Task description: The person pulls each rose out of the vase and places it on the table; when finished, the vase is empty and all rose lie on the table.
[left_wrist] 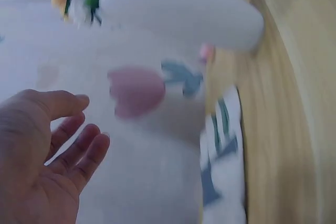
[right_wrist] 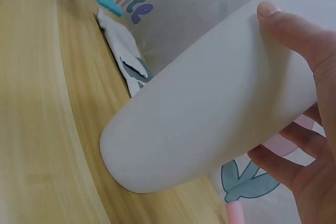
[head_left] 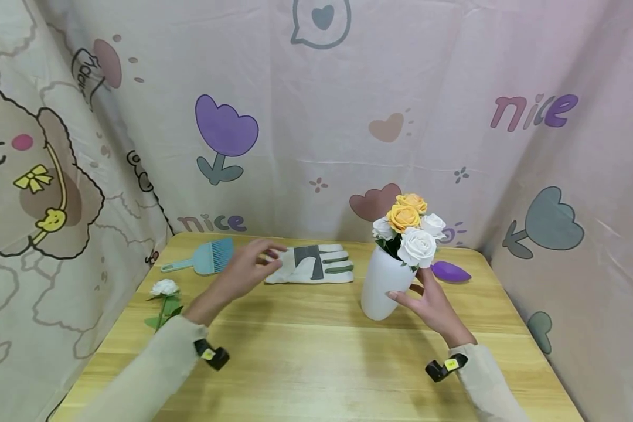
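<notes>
My right hand point(head_left: 434, 305) grips a tall white vase point(head_left: 382, 284), thumb on the near side and fingers round the right side. Yellow roses point(head_left: 404, 217) and white roses point(head_left: 418, 246) with green leaves fill its mouth. The vase leans slightly in the head view; whether its base touches the table I cannot tell. My left hand point(head_left: 253, 264) hovers with loosely bent fingers and nothing in them, beside a white-and-grey work glove point(head_left: 316, 264). In the left wrist view that hand point(left_wrist: 52, 145) is apart from the vase point(left_wrist: 184, 11).
A light blue brush point(head_left: 204, 258) lies at the back left of the wooden table point(head_left: 316, 363). A single white rose point(head_left: 164, 287) with a leafy stem lies left of my left forearm. Behind the vase, a purple pointed blade point(head_left: 452, 271) shows. Printed curtains point(head_left: 316, 117) enclose the back and sides.
</notes>
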### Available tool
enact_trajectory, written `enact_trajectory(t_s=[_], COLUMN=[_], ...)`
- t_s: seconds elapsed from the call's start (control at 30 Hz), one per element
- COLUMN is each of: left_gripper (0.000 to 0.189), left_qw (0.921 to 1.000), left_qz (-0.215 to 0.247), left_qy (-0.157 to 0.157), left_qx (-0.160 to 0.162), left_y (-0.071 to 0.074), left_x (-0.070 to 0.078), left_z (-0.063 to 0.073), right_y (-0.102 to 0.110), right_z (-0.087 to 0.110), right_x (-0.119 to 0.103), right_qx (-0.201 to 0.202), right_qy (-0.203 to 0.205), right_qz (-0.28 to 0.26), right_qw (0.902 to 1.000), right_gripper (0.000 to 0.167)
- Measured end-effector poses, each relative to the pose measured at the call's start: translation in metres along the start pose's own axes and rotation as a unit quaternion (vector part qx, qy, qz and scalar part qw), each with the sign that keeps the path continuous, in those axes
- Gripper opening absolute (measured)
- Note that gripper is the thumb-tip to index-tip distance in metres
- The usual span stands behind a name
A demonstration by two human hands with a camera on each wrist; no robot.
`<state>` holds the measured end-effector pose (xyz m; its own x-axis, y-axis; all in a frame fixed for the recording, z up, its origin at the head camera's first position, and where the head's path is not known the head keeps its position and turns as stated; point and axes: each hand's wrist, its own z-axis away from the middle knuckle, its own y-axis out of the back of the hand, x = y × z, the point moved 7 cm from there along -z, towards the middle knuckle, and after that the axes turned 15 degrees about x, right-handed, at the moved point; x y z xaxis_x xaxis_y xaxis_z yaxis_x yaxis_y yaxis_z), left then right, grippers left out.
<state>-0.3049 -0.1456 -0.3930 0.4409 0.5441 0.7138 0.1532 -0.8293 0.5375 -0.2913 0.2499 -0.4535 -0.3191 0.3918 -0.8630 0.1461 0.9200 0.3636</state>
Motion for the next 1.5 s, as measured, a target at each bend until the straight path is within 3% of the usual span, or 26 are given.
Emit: enact_trajectory(t_s=[0.13,0.3,0.4,0.5,0.67,0.77,0.87,0.97,1.1,1.27,1.5], left_gripper=[0.029,0.026,0.026,0.027,0.028,0.029,0.029,0.028,0.025,0.021,0.022], left_qw=[0.995,0.9751,0.9663,0.9641,0.9639,0.9647,0.9643,0.9586,0.942,0.9123,0.8877], left_qz=[0.08,0.146,0.137,0.104,0.04,0.031,0.057,0.1,0.146,0.2,0.257], left_qy=[-0.049,-0.154,-0.206,-0.235,-0.259,-0.26,-0.259,-0.264,-0.282,-0.292,-0.288], left_qx=[-0.035,-0.066,-0.07,-0.065,-0.044,-0.023,0.007,0.038,0.11,0.206,0.251], left_y=[-0.047,-0.092,-0.113,-0.129,-0.145,-0.147,-0.141,-0.131,-0.108,-0.079,-0.048], left_x=[0.048,0.111,0.143,0.166,0.183,0.186,0.19,0.196,0.204,0.208,0.213], left_z=[-0.016,-0.021,-0.021,-0.02,-0.019,-0.022,-0.026,-0.032,-0.037,-0.042,-0.054], right_y=[-0.001,0.0,0.001,0.002,0.003,0.004,0.003,0.002,0.001,0.001,0.002], right_z=[0.001,0.0,-0.001,0.0,0.001,0.0,0.0,0.0,0.0,-0.001,-0.001], right_x=[0.002,0.0,-0.001,-0.002,-0.004,-0.004,-0.003,-0.001,0.0,0.001,0.0], right_qx=[0.001,0.006,0.006,0.005,0.004,0.005,0.006,0.007,0.006,0.007,0.003], right_qy=[-0.002,0.006,0.011,0.017,0.028,0.027,0.022,0.013,0.005,0.002,0.003], right_qz=[-0.006,-0.004,-0.002,0.001,0.007,0.007,0.009,0.011,0.01,0.007,0.007], right_qw=[1.0,1.0,0.9999,0.9998,0.9996,0.9996,0.9997,0.9998,0.9999,0.9999,1.0], right_gripper=[0.106,0.106,0.106,0.106,0.107,0.109,0.106,0.1,0.098,0.099,0.102])
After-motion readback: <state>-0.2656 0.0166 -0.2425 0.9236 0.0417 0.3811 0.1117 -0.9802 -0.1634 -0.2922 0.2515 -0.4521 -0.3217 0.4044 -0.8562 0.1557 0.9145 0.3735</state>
